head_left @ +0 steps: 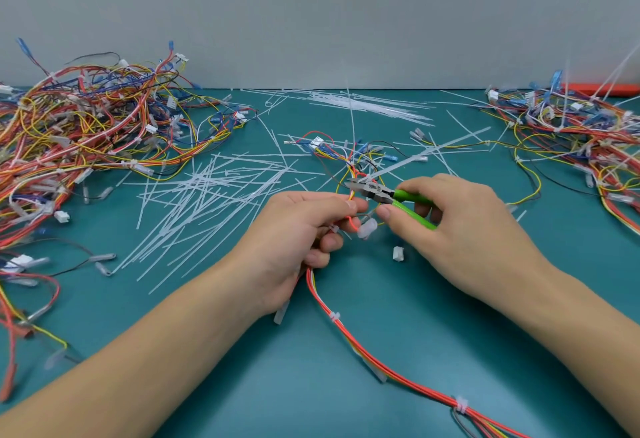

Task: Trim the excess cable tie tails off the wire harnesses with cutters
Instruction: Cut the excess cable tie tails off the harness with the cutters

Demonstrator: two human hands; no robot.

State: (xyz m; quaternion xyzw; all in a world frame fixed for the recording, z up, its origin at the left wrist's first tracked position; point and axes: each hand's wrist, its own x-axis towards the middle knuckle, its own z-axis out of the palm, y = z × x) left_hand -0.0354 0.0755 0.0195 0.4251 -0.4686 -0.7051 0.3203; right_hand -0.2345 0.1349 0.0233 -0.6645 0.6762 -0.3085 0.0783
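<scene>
Where the red, orange and yellow wire harness (349,328) bends up off the teal counter (346,385) near the middle of the view, the left hand (294,229) grips it, fingers (330,241) curled round the bundle and thumb and forefinger pinching its upper loop. From there the harness trails toward the lower right, bound by white cable ties (334,316) along its run. A long cable tie tail (433,151) rises from the pinched loop and slants up to the right. Green-handled cutters (391,196) sit in the right hand (460,229), whose fingers wrap the handles with the thumb pressed on the nearer one. Their metal nose points left, right at the base of the tail just above the left thumb; whether the blades are touching the tail cannot be told. A small white connector (367,229) hangs between the two hands, and another white piece (398,253) lies on the counter just below it.

Left of the hands, a spread of cut tie tails (207,195) crosses the counter. Farther back lies a bundle of fresh cable ties (363,105). A big heap of harnesses (86,125) fills the left side, and a second heap (581,139) sits at the right, some of its ties with uncut tails standing up. Behind everything stands a plain grey wall (311,14).
</scene>
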